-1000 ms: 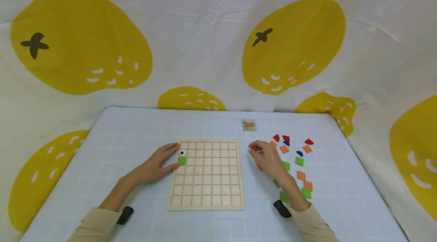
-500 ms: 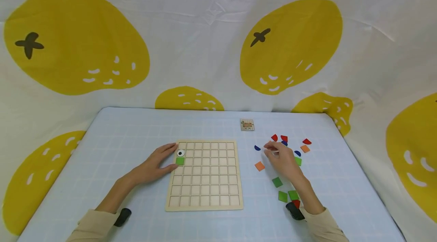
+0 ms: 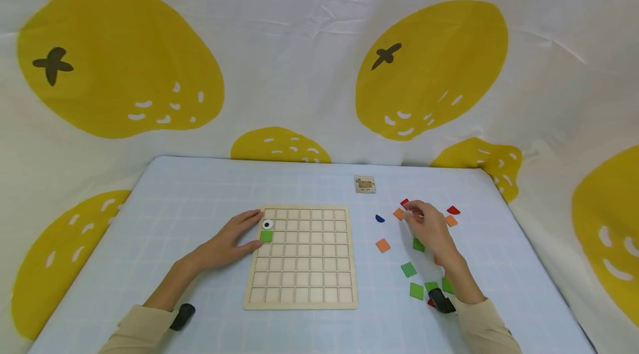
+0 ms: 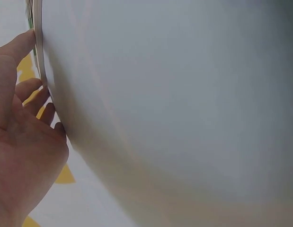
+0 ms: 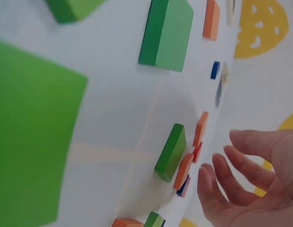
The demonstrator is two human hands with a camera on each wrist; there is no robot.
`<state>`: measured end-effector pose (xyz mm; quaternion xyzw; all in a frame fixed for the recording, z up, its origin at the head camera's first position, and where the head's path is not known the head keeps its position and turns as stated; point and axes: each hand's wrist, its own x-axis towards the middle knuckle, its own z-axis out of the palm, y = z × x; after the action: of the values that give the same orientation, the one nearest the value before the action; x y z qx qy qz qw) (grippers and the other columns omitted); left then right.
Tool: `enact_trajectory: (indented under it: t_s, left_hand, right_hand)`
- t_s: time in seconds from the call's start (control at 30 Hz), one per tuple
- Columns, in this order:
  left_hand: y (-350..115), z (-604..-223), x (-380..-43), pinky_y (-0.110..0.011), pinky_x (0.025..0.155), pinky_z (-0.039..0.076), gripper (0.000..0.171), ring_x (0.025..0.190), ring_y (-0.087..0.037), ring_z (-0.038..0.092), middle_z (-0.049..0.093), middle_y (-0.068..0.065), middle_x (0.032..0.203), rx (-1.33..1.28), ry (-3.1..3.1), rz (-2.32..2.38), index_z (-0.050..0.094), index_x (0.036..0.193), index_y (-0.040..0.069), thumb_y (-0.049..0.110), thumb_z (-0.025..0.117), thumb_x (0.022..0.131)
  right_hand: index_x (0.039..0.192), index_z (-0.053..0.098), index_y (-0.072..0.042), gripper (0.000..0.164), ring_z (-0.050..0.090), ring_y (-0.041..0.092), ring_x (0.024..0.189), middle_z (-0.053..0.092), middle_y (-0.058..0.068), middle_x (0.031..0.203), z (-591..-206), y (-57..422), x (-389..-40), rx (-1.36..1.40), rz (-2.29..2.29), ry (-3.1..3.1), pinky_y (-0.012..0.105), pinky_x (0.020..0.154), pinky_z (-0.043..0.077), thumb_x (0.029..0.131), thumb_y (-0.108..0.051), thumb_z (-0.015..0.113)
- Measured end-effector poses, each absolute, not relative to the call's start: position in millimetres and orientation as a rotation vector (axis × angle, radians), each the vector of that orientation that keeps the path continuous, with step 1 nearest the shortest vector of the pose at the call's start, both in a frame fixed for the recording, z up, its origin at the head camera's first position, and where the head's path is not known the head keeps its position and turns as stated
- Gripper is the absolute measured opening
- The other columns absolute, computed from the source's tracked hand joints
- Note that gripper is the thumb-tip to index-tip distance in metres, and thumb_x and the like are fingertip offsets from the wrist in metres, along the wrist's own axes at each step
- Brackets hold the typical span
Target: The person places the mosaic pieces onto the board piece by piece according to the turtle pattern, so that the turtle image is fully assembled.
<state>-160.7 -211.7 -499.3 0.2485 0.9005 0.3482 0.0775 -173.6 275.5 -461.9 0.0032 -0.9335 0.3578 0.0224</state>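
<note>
My left hand [image 3: 227, 242] rests at the left edge of a wooden grid board [image 3: 302, 305], its thumb and fingertips touching the rim. On the board's left column lie a white eye tile [image 3: 267, 224] and a green square tile [image 3: 266, 236]. To the right, my right hand [image 3: 430, 227] hovers over scattered tiles, nearest an orange square [image 3: 398, 213] and a red piece [image 3: 404, 202]. In the right wrist view, its fingers [image 5: 222, 177] are loosely bent with nothing between them. Some tiles are hidden under this hand and forearm.
Between board and right hand lie a blue half-round tile [image 3: 380, 218] and another orange square [image 3: 383, 245]. Several green squares [image 3: 416, 291] lie nearer the front. A small picture card [image 3: 365, 184] sits behind. At the far right is a red wedge [image 3: 453, 210].
My right hand has moved right, away from the board, uncovering the blue half-round tile and now covering tiles farther right. The left hand has stayed at the board's edge.
</note>
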Motion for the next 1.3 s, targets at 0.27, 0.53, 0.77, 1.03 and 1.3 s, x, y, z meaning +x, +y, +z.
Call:
enact_trajectory:
  t_s: [0.27, 0.53, 0.77, 1.03, 1.3]
  left_hand:
    - [-212.3, -499.4, -161.2, -0.066, 0.116, 0.027, 0.073, 0.15, -0.045, 0.025, 0.03, -0.022, 0.164, 0.749, 2.707, 1.036, 0.035, 0.158, 0.0, 0.031, 0.068, 0.101]
    - [-208.8, -494.4, -159.5, -0.067, 0.116, 0.027, 0.072, 0.15, -0.046, 0.025, 0.03, -0.023, 0.163, 0.747, 2.701, 1.041, 0.036, 0.157, -0.002, 0.032, 0.067, 0.101]
    - [-209.3, -494.1, -159.0, -0.066, 0.116, 0.027, 0.072, 0.15, -0.046, 0.025, 0.03, -0.023, 0.163, 0.721, 2.702, 1.036, 0.036, 0.158, -0.001, 0.032, 0.068, 0.101]
    - [-208.3, -493.1, -158.0, -0.066, 0.116, 0.026, 0.072, 0.15, -0.047, 0.025, 0.03, -0.024, 0.163, 0.73, 2.704, 1.033, 0.036, 0.157, -0.002, 0.03, 0.068, 0.101]
    - [-208.7, -492.7, -157.1, -0.066, 0.117, 0.026, 0.072, 0.15, -0.046, 0.024, 0.03, -0.023, 0.163, 0.706, 2.702, 1.03, 0.036, 0.158, -0.001, 0.032, 0.067, 0.102]
  right_hand:
    - [0.138, 0.058, 0.005, 0.039, 0.053, 0.041, 0.115, 0.054, 0.028, 0.131, -465.6, 280.7, -191.4, -0.024, 1.08, -2.936, 0.055, 0.103, 0.05, 0.103, -0.012, 0.061]
    - [0.144, 0.053, 0.006, 0.045, 0.051, 0.042, 0.114, 0.049, 0.032, 0.137, -470.2, 282.2, -202.8, -0.049, 1.031, -2.988, 0.057, 0.105, 0.047, 0.103, -0.01, 0.061]
    - [0.136, 0.059, 0.006, 0.037, 0.052, 0.041, 0.111, 0.056, 0.03, 0.13, -474.5, 278.6, -209.6, -0.011, 1.023, -2.98, 0.056, 0.103, 0.047, 0.1, -0.001, 0.061]
    - [0.129, 0.062, 0.007, 0.032, 0.053, 0.041, 0.111, 0.06, 0.028, 0.125, -471.9, 274.6, -214.6, -0.045, 1.051, -2.956, 0.055, 0.104, 0.048, 0.098, 0.006, 0.061]
    - [0.118, 0.068, 0.006, 0.022, 0.06, 0.035, 0.098, 0.066, 0.022, 0.11, -465.3, 269.0, -215.5, 0.011, 1.077, -2.93, 0.048, 0.094, 0.055, 0.096, 0.007, 0.064]
